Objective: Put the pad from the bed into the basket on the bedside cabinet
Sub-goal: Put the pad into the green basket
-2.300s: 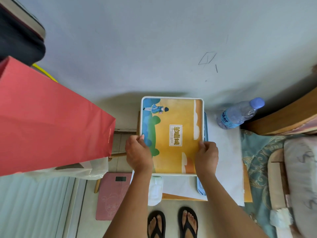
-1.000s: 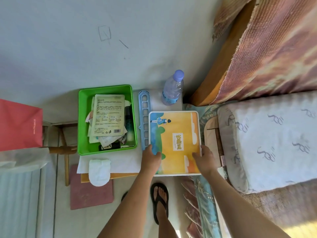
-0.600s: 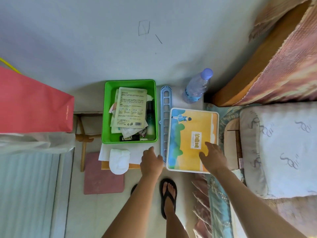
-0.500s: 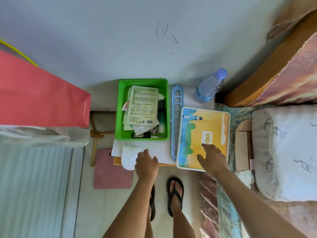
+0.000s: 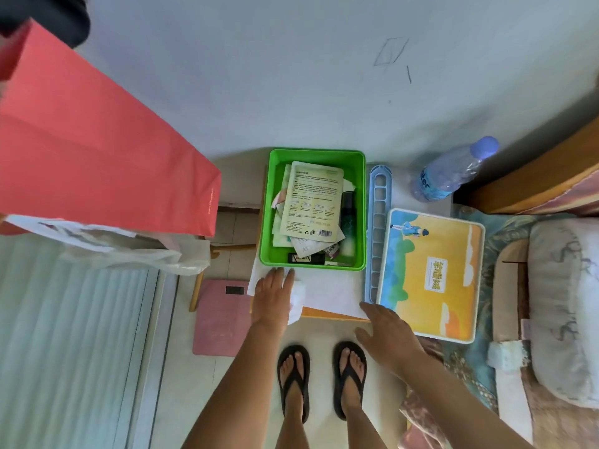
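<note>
A green basket stands on the bedside cabinet, filled with sachets and a dark bottle. A small white soft pad lies at the cabinet's front left edge. My left hand rests flat on it with fingers straight, covering most of it. My right hand hovers open at the cabinet's front edge, just left of a yellow illustrated board, and holds nothing. A second white padded piece lies on the bed's edge at the right.
A blue slotted strip lies between basket and board. A water bottle stands behind the board. A red paper bag hangs at the left. A pink scale is on the floor; a pillow is on the bed.
The yellow board went from over the basket to the cabinet's right side. My right hand left it and drew back leftward. My left hand reached forward onto the white pad.
</note>
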Demonstrator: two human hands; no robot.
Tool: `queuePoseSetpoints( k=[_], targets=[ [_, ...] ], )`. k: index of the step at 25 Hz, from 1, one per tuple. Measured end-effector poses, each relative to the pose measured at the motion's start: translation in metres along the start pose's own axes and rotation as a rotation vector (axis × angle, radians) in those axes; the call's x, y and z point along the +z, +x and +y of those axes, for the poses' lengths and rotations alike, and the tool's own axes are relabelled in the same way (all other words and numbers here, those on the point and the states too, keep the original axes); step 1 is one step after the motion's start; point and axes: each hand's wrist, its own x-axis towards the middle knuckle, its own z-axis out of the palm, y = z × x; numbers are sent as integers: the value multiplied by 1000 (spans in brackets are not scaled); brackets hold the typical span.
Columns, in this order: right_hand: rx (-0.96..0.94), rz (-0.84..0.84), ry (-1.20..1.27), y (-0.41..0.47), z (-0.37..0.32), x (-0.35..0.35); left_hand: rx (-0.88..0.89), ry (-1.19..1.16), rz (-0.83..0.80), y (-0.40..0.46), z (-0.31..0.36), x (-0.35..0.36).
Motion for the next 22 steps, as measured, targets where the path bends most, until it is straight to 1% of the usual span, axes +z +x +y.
queuePoseSetpoints(
  k=[1,3,5,6,8,11,12,15,17,18,20,22],
  targets=[
    [3,-3,14,1,-1,3,27,34,-6,6,-3,1],
    [17,-9,38,3,-2,5,24,66,-14,13,-7,-1],
    [37,-25,42,3,-4,6,-8,-12,-41,9,-9,-6],
    [47,-33,42,2,-5,5,-38,-114,-60,4,-11,-9],
    [59,-41,58,3,-9,0,-115,-442,-120,-8,-15,-18],
    [57,-36,115,4,-17,-8,-218,-1149,-241,-17,-15,-40],
    [56,-35,138,4,-21,-11,-252,-1306,-229,-15,-11,-51],
    [49,-13,196,5,-29,-18,-345,-1563,-103,8,8,-85],
    [49,-2,213,8,-31,-21,-380,-1665,-87,34,21,-100],
    [52,2,218,10,-30,-22,-386,-1678,-94,47,29,-106],
    [65,6,222,14,-26,-23,-392,-1615,-72,72,41,-111],
    [73,7,217,16,-19,-23,-418,-1489,-13,91,50,-110]
  ],
)
